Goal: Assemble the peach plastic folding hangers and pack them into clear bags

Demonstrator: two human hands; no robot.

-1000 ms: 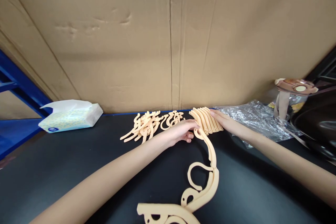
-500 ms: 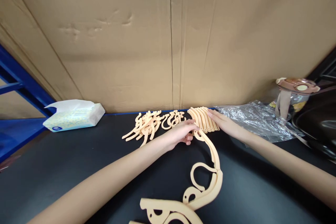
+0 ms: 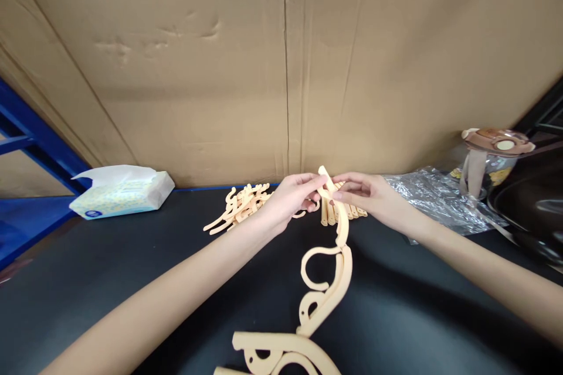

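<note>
Between my two hands, a beige curved hanger arm (image 3: 326, 179) is held at a tilt near the back of the black table. My left hand (image 3: 299, 196) pinches it from the left, and my right hand (image 3: 363, 192) grips it from the right. Below my fingers, a second curved arm (image 3: 342, 225) runs down toward a folding hanger (image 3: 338, 287) with an open round hook. Whether these pieces are joined is hard to tell. Behind my right hand, a row of straight-laid beige arms (image 3: 331, 214) is partly hidden.
Left of my hands lies a pile of loose beige hooks (image 3: 240, 205). More hanger parts (image 3: 281, 341) are at the front edge. A tissue pack (image 3: 123, 193) stands at the left; crinkled clear plastic (image 3: 422, 193) and a lidded bottle (image 3: 497, 146) are at the right. Cardboard (image 3: 197, 82) closes the back.
My right hand has left the row of arms and come in to meet my left hand. A hanger arm is now raised between them. The hanger with the round hook has shifted left and back.
</note>
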